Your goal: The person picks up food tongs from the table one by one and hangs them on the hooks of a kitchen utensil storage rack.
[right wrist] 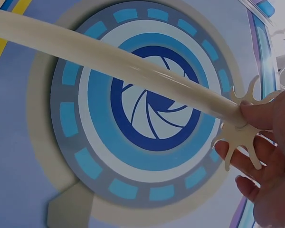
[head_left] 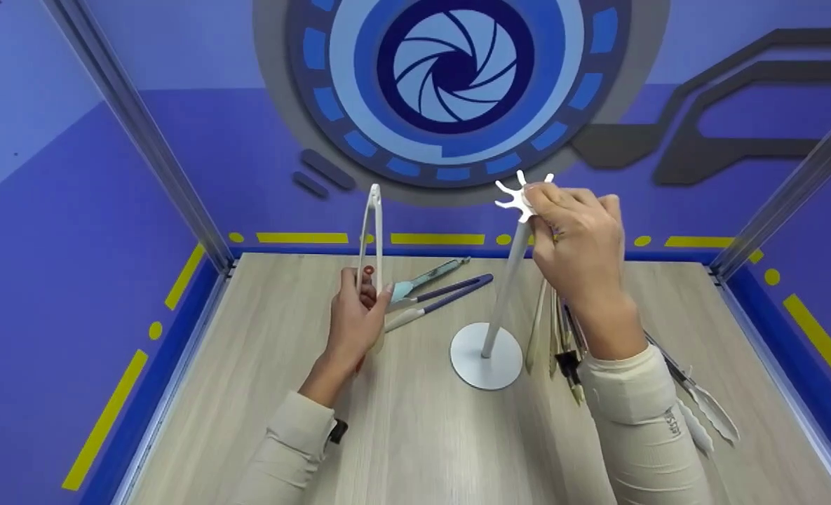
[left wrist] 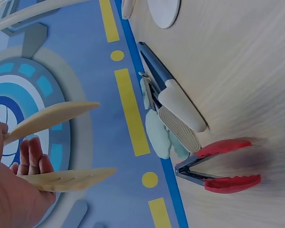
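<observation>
My left hand [head_left: 353, 315] holds a pair of pale tongs [head_left: 378, 242] upright, their joined end on top. In the left wrist view the two arms of these tongs spread apart beyond the fingers. A white stand [head_left: 505, 294] with a round base [head_left: 487, 375] is on the table, its pole tilted in the head view. My right hand [head_left: 583, 238] grips the stand's top, where a ring of curved hooks [head_left: 517, 203] sticks out. The right wrist view shows the thumb [right wrist: 259, 114] against the pole's upper end and fingers behind the hooks, with no utensil on the visible hooks.
Behind the left hand lie dark blue tongs [head_left: 450, 293], light teal tongs [head_left: 429, 277] and red-tipped tongs [left wrist: 228, 185]. Several pale and dark tongs [head_left: 554, 330] lie right of the stand, partly under my right arm. White-tipped tongs [head_left: 713, 414] lie farther right. Printed walls surround the table.
</observation>
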`<state>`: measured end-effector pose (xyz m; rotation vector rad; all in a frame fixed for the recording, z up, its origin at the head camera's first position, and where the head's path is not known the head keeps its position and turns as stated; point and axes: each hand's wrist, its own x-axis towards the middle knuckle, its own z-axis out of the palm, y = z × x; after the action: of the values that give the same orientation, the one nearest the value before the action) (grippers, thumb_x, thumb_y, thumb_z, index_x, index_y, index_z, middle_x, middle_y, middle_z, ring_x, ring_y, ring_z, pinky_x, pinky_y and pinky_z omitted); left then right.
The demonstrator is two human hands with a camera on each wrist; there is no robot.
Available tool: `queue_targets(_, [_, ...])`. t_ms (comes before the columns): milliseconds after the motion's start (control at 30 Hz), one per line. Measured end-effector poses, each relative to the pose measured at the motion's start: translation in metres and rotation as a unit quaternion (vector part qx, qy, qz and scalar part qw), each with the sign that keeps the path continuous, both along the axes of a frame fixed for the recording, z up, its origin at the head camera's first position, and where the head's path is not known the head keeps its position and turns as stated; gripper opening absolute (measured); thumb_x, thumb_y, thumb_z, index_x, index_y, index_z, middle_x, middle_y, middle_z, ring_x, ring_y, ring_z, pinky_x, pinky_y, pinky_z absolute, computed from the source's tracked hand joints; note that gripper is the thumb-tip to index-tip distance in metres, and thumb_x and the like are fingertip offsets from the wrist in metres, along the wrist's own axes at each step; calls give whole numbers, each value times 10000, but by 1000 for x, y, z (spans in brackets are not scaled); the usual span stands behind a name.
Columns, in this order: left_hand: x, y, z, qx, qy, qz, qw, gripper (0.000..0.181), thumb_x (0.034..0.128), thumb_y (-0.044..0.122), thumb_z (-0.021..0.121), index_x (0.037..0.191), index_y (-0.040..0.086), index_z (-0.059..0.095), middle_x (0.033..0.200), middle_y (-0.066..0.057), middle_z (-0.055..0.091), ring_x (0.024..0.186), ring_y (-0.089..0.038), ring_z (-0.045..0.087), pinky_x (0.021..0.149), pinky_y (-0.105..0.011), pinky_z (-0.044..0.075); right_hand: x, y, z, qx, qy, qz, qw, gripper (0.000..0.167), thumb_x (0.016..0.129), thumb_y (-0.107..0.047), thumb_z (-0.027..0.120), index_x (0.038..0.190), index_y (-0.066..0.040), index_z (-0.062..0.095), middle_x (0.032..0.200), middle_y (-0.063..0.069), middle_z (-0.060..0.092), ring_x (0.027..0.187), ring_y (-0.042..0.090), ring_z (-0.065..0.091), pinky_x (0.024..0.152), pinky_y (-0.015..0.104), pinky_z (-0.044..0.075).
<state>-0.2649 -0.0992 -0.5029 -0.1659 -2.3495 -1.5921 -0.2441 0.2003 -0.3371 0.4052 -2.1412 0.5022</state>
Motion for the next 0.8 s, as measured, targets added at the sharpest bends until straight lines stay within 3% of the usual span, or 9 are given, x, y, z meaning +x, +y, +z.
queue_targets(333, [-3, 12, 5, 117, 359, -145, 9992, 315, 1011, 208, 736, 1187, 53, 526, 917, -83, 641, 828, -151, 634, 769, -276, 560, -4, 0, -1, -178, -113, 208, 9996, 290, 957, -56, 754, 1231, -131, 810, 1198, 88, 817, 960, 397, 652, 789, 494, 347])
queue_targets(533, [-4, 30, 21, 106, 542, -407, 9976, 334, 1022, 237, 727, 1217, 34, 549, 961, -99, 679, 873, -166, 688, 826, -354, 611, -3, 0, -2, -249, -141, 218, 9994, 293, 960, -53, 758, 1240, -123, 807, 1206, 95, 815, 957, 389, 657, 785, 485, 345])
queue_targets(800, [-3, 54, 36, -71, 579, -777, 9953, 363, 1028, 245, 725, 1287, 37, 579, 927, -71, 685, 811, -119, 665, 754, -248, 581, -4, 0, -1, -279, -73, 216, 9994, 281, 954, -52, 759, 1219, -127, 815, 1191, 79, 821, 951, 381, 662, 793, 488, 357])
